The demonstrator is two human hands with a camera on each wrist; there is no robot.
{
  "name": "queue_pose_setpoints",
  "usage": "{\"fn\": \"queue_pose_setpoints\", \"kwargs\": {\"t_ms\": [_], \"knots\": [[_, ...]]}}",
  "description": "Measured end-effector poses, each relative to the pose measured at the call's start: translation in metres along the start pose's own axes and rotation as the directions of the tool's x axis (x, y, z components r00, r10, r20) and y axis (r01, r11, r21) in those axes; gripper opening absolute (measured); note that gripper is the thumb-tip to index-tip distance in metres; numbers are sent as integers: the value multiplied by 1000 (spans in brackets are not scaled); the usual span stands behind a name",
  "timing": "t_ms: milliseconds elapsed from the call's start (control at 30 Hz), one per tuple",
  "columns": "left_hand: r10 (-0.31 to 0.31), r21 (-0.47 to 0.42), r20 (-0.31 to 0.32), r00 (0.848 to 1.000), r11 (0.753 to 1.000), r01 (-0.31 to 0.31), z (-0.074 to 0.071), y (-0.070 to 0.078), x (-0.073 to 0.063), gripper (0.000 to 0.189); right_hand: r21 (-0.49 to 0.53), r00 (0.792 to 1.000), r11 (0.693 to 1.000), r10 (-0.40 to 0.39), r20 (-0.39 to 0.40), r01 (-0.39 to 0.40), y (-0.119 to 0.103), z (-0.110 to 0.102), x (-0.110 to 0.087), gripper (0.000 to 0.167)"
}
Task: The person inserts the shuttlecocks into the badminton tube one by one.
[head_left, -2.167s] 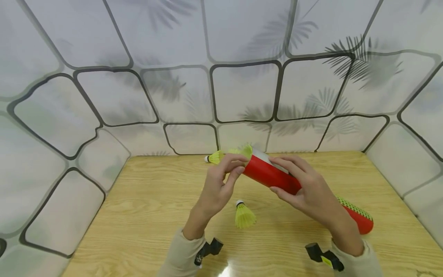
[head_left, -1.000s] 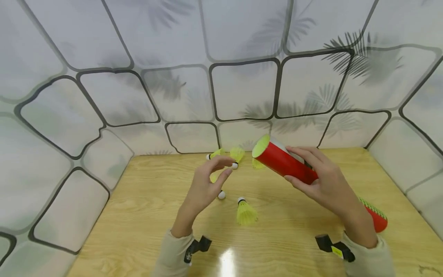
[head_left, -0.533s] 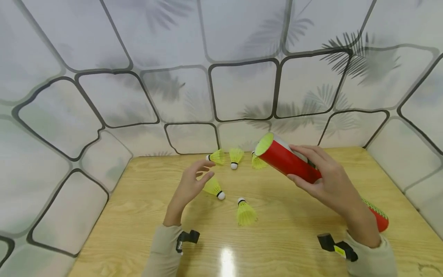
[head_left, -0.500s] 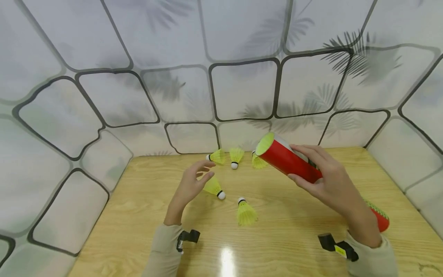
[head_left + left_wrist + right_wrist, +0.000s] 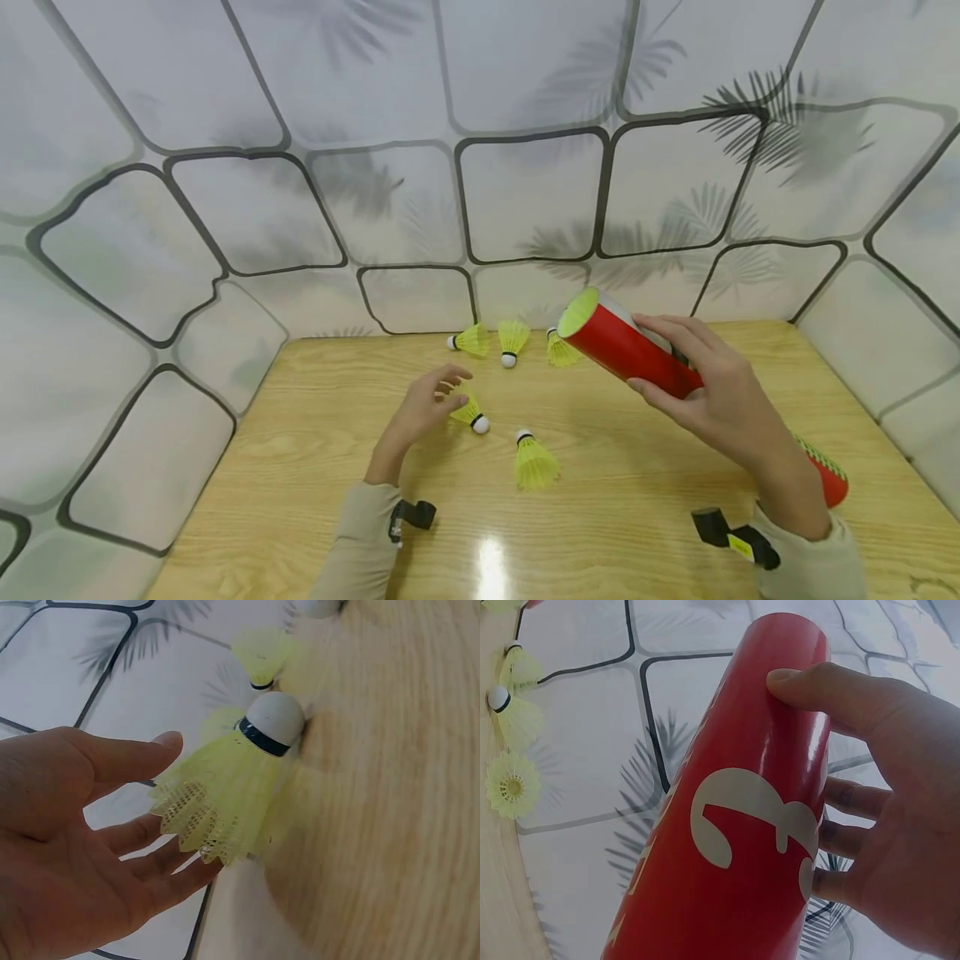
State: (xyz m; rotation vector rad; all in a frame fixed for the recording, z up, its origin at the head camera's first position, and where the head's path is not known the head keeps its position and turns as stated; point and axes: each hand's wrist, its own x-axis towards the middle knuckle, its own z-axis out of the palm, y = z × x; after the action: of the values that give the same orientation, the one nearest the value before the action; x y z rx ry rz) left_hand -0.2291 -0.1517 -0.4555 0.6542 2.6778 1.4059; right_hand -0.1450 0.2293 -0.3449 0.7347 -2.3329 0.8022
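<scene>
My left hand [image 5: 426, 410] reaches over the wooden table with its fingers loosely bent. Its thumb and fingers [image 5: 176, 885] lie either side of the yellow skirt of a shuttlecock [image 5: 225, 787] without gripping it; whether a fingertip touches the skirt I cannot tell. The white cork of that shuttlecock [image 5: 480, 424] points right. In my right hand [image 5: 712, 392] is a red shuttlecock tube [image 5: 626, 350], gripped around its lower half. It tilts, with its pale-green mouth facing up and left. In the right wrist view the thumb presses the tube [image 5: 757, 750] from one side.
Another shuttlecock [image 5: 535, 465] lies just right of the left hand's one. Along the table's back edge lie three more: a left one [image 5: 472, 340], a middle one [image 5: 513, 337] and a right one [image 5: 561, 348]. A red cylinder with a green dotted band [image 5: 831, 479] lies behind my right forearm.
My left hand has left the tube's mouth, moving left and down to the shuttlecock on the table. My right hand has shifted the tube slightly right and up, its mouth now uncovered.
</scene>
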Motion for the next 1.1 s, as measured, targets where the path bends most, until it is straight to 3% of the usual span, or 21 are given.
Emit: {"fn": "queue_pose_setpoints", "kwargs": {"t_ms": [300, 500, 667, 867, 1100], "knots": [[30, 84, 38, 999, 996, -33, 5, -5, 3, 19, -7, 1000, 1000, 19, 9, -19, 0, 2, -2, 82], [13, 104, -1, 1000, 995, -13, 3, -2, 1, 17, -10, 1000, 1000, 26, 18, -26, 0, 3, -2, 82], [16, 96, -55, 998, 995, -11, -3, 4, -1, 18, -16, 999, 999, 28, 21, -28, 0, 4, -2, 82], [82, 79, -90, 993, 994, -75, -11, 14, -2, 19, -18, 999, 999, 31, 26, -30, -2, 3, -2, 81], [157, 56, -144, 977, 987, -150, -20, 39, -6, 20, -15, 1000, 1000, 15, 18, -15, -3, 4, -1, 81]]}}
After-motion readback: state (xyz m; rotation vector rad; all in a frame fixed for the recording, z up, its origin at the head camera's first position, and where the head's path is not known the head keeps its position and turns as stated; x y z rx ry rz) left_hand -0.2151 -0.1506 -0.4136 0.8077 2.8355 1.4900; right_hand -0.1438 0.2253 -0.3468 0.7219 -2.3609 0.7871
